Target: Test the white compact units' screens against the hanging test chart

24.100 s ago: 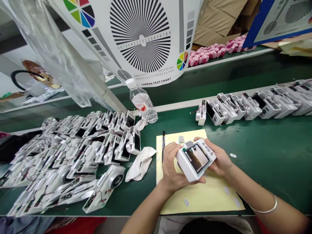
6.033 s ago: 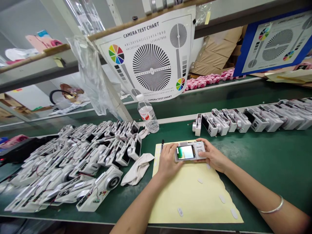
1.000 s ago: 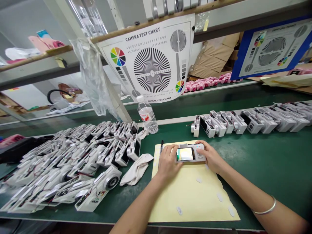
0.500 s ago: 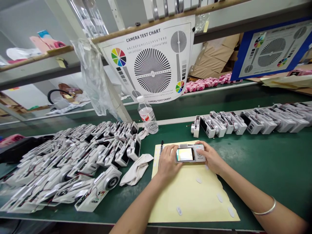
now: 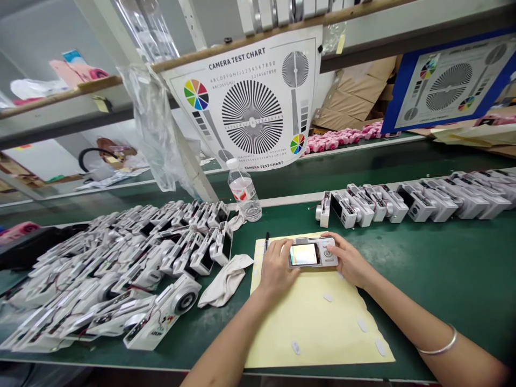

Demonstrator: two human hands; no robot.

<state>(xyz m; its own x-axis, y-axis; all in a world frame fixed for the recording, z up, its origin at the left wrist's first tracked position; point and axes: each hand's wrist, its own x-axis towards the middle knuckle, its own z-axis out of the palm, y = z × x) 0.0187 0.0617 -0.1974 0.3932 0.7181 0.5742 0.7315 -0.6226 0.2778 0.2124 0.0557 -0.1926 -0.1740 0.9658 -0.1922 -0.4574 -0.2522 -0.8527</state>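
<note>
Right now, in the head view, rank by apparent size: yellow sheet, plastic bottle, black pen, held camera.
1. Yellow sheet, clearly largest.
2. Held camera and plastic bottle: too alike to rank.
3. Black pen, smallest; partly hidden by the left hand.

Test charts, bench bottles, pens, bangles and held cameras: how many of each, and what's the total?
White-backed test chart: 1
Blue-backed test chart: 1
Bench bottle: 1
Pen: 1
Bangle: 1
Held camera: 1
Total: 6
</note>
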